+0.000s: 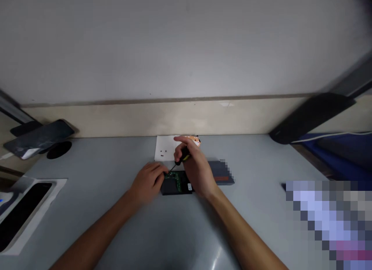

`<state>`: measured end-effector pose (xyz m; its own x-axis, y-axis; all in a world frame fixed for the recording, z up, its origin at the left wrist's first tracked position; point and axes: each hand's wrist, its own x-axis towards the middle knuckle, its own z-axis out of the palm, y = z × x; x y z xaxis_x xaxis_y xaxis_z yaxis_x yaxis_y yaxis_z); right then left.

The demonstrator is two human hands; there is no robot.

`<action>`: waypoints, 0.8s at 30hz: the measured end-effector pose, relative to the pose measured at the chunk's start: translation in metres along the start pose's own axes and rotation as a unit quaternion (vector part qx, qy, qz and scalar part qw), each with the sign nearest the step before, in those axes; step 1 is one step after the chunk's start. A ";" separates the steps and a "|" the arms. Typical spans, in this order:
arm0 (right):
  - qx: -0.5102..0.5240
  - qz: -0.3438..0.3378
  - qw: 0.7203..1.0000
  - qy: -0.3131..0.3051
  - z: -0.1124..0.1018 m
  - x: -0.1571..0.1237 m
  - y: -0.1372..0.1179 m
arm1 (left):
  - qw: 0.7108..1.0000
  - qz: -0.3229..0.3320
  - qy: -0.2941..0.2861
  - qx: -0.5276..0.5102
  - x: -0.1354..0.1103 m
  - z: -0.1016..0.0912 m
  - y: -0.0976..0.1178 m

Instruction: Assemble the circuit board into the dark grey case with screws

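Note:
A small black device with an exposed green circuit board lies on the grey table. At its left edge, my left hand is closed, its fingertips gripping the upper left corner. Held in my right hand is a screwdriver with a black and yellow handle. Its thin shaft slants down left, and the tip meets the board close to my left fingertips. Behind the device is a white sheet with several small dark screws and an orange-patterned piece on it. My right hand partly hides the device's right side.
Right of my right hand lies a dark grey flat box with a red-brown stripe. A black-screened phone-like slab rests on white paper at left. A dark device on a stand and a black cylinder flank the back wall.

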<state>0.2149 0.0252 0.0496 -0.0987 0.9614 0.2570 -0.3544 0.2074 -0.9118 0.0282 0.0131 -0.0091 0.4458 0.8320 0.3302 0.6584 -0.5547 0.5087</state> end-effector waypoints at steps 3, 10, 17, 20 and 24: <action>-0.056 0.004 0.998 -0.013 0.002 -0.002 -0.004 | 1.000 -0.002 -0.004 0.000 0.000 0.000 0.001; -0.184 -0.066 0.981 0.020 0.001 -0.007 0.004 | 1.000 0.001 -0.010 0.013 -0.001 0.000 0.000; -0.232 -0.143 0.961 0.037 -0.006 -0.008 -0.015 | 0.998 -0.011 -0.063 0.009 0.000 -0.010 0.003; -0.333 -0.170 0.928 -0.008 -0.019 -0.011 -0.045 | 0.991 -0.051 -0.116 -0.047 -0.003 -0.027 0.008; -0.511 -0.047 0.843 -0.162 -0.064 -0.016 -0.067 | 0.977 -0.063 -0.188 -0.080 -0.007 -0.043 0.012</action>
<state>0.2999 0.0072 0.0857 -0.4230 0.8664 0.2656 0.5949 0.4866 -0.6398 0.0068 0.0012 0.0283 0.5790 0.8142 -0.0429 0.6327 -0.4156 0.6534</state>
